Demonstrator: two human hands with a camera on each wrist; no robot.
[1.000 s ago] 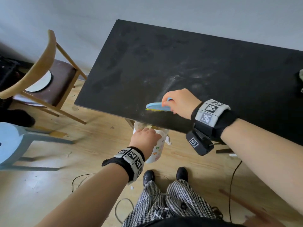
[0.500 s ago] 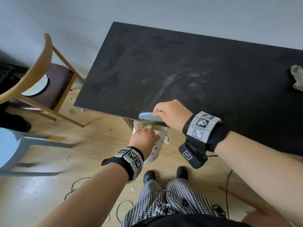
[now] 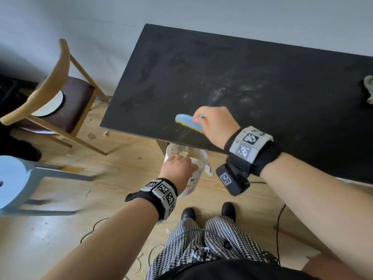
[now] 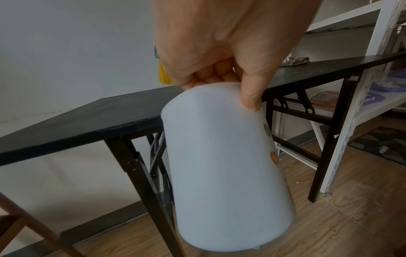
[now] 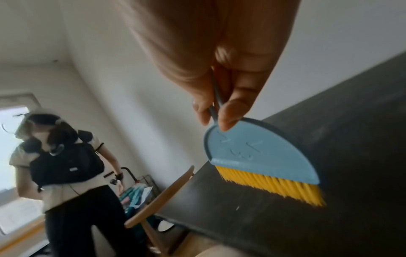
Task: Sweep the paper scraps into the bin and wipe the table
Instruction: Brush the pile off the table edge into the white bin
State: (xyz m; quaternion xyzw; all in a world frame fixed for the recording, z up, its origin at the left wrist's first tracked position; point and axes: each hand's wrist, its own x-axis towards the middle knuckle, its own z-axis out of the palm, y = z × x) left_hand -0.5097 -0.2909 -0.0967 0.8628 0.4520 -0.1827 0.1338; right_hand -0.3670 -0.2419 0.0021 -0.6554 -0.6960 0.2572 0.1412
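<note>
While the left hand [image 3: 177, 168] holds the white bin [image 4: 226, 173] by its rim, with fingers curled inside and the thumb outside, the bin hangs just under the near edge of the black table [image 3: 242, 81]. Some paper scraps [image 3: 184, 153] already lie inside it. The right hand [image 3: 215, 128] pinches the thin handle of the little blue brush [image 3: 188, 123] between thumb and fingers. The yellow bristles touch the table top, a little way in from the edge. From the brush, the bin's open mouth lies at about 6 o'clock, down and toward the person. The brush's long side runs nearly along the table edge, so a pull toward 6 o'clock should push anything in front of it straight over the edge and into the bin. I can only see tiny pale specks and dusty streaks near the bristles; whether bigger scraps are left I cannot tell. A green cloth [image 3: 368, 91] lies far off at about 3 o'clock on the table, nearer the right hand, likely for wiping later. A wooden chair [image 3: 50, 91] stands at 9 o'clock.
</note>
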